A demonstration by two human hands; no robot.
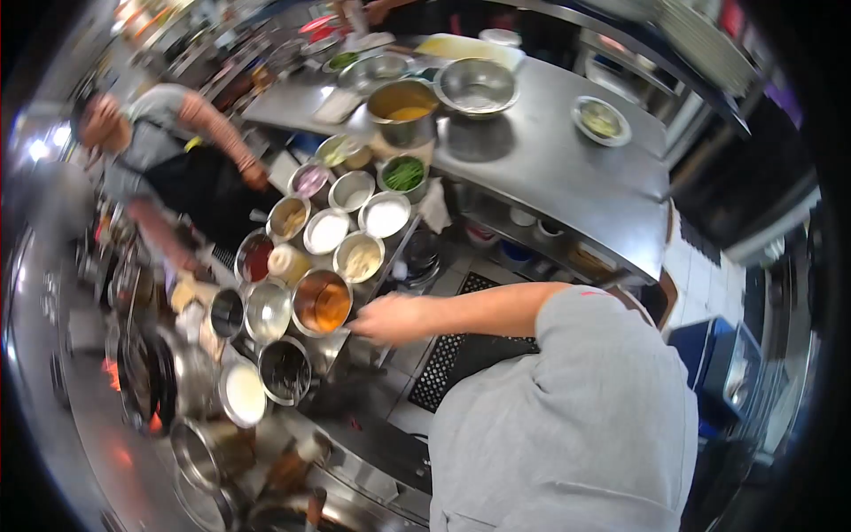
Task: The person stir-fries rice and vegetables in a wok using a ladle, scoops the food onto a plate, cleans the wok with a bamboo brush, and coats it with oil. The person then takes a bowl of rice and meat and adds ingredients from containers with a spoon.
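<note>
My right hand [386, 320] is at the end of my outstretched bare forearm, beside a round metal container [323, 302] of orange contents. Motion blurs its fingers, and I cannot make out whether they hold anything. Close by are a container of pale pieces [362, 257], one with clear liquid [268, 310] and a dark one [284, 371] with utensils inside. A yellowish squeeze bottle [287, 263] stands among them. My left hand is not in view.
A person in an apron [199, 191] works across the containers at left. A pan [146, 377] sits near flames. On the steel table [567, 177] stand a large pot [403, 111], a metal bowl [477, 86] and a white bowl [601, 121]. A black mat [474, 355] covers floor tiles.
</note>
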